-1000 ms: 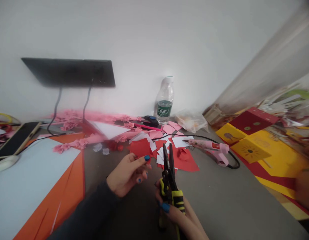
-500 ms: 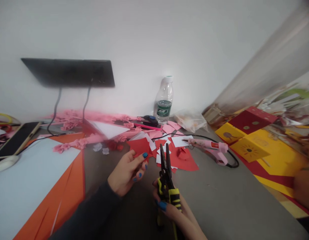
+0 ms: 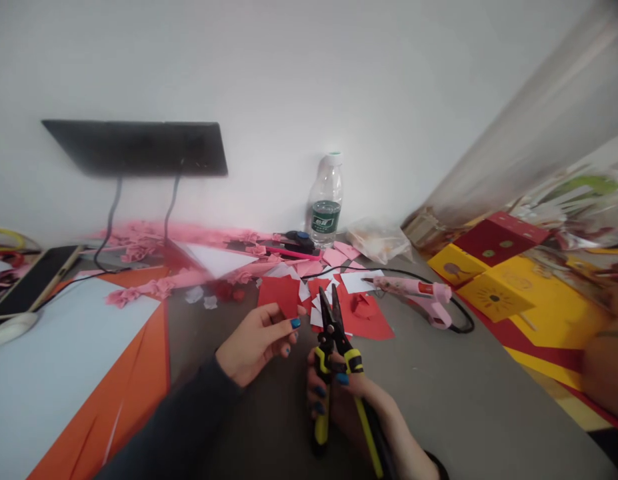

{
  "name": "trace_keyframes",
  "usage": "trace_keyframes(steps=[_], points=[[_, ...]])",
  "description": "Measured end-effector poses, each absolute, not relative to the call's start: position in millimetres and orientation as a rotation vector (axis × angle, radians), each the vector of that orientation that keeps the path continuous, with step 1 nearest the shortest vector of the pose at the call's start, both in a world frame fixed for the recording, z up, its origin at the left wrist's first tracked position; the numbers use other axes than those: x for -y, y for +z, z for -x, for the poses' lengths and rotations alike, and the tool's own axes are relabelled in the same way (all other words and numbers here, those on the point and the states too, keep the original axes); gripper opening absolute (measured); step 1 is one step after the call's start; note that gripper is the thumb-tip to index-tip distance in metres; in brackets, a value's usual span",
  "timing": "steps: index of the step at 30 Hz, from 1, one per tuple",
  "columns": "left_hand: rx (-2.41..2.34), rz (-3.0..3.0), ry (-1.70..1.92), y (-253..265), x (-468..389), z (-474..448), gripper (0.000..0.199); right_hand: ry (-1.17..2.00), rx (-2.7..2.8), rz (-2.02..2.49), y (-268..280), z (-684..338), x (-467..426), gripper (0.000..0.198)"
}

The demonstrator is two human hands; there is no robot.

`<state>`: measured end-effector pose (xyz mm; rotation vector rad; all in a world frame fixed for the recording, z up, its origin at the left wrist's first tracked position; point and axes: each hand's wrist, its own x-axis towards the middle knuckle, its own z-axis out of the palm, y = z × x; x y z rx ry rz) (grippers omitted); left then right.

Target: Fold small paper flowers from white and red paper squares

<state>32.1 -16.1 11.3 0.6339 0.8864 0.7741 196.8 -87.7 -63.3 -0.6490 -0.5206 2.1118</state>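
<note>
My left hand [image 3: 259, 340], with blue nails, is closed in a pinch on a piece of red paper [image 3: 279, 295], which stands up above the fingers. In my right hand [image 3: 361, 393] are pliers [image 3: 333, 333] with long dark jaws and black-and-yellow handles. Their jaws point away from me and are parted, and the handles are spread. Nothing is visible between the jaws. Just beyond them lie red and white paper scraps [image 3: 371, 317], one red sheet having a curled cut in it. A pink glue gun [image 3: 413, 290] rests to the right of the scraps.
A water bottle [image 3: 326, 207] stands against the wall. Pink paper flowers [image 3: 161, 288] lie along the back. To the left are a phone [image 3: 33, 283], a white mouse [image 3: 13, 328] and orange and white sheets [image 3: 89, 347]. Yellow and red boxes [image 3: 499, 293] sit at the right near another person's arm [image 3: 606, 367].
The pliers' handles have spread and their jaws have opened wider in my right hand. The red paper in my left hand has turned slightly more upright.
</note>
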Motion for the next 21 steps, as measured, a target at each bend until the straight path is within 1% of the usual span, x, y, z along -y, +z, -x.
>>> trace_keyframes(steps=[4,9,13,19,21], points=[[-0.922,-0.648,0.835,8,14,-31,0.04,2.162,0.523,0.539,-54,-201,85,0.045],[-0.966,-0.817,0.826,9,15,-31,0.044,2.153,0.487,0.628,-51,-199,87,0.045],[-0.975,-0.962,0.807,9,19,-31,0.048,2.13,0.471,0.658,-47,-196,90,0.051],[-1.037,-1.13,0.909,21,27,-35,0.054,2.087,0.527,0.718,-60,-193,87,0.05],[-1.039,-1.152,0.953,26,31,-37,0.056,2.018,0.623,0.796,-65,-191,91,0.043]])
